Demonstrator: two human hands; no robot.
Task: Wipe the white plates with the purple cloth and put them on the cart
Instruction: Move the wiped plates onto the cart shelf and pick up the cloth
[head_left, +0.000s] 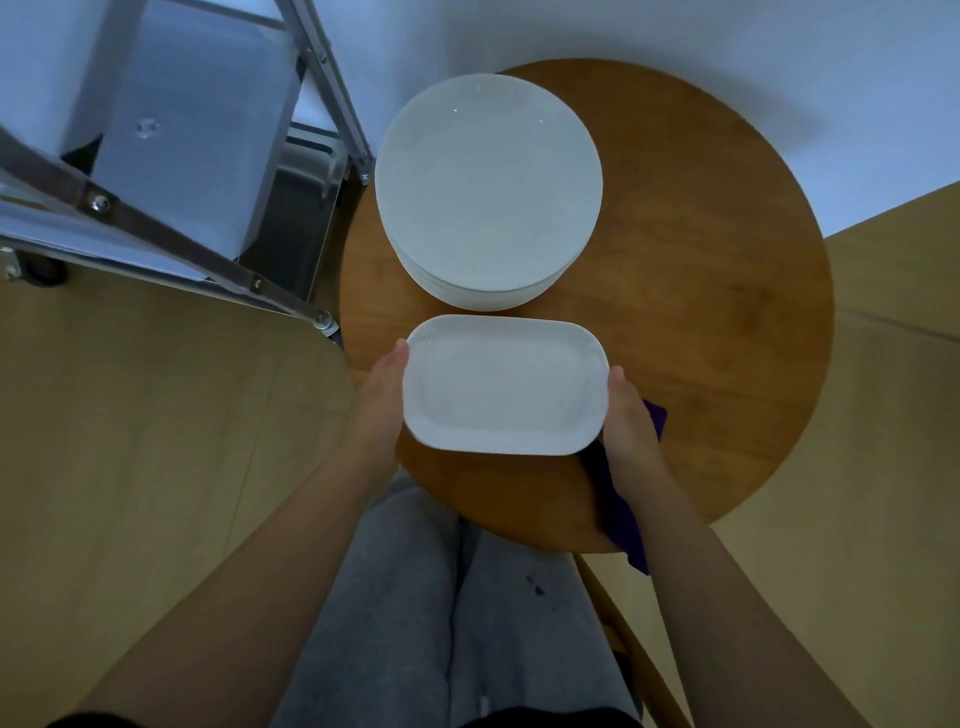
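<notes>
Both hands hold the oblong plate (504, 384) by its ends, right hand (626, 415) also gripping the purple cloth (621, 512); next, presumably, transfer to the cart (171, 156) at 10 o'clock.

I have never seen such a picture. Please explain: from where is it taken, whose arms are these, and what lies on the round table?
There is one picture, from a camera worn on a person's head, looking down at their own arms and legs. No machine is here. On the round wooden table stands a stack of round plates. The left hand and right hand hold an oblong white plate by its two short ends. The purple cloth hangs under the right hand; its grip on the cloth is hidden. The metal cart stands at upper left.
</notes>
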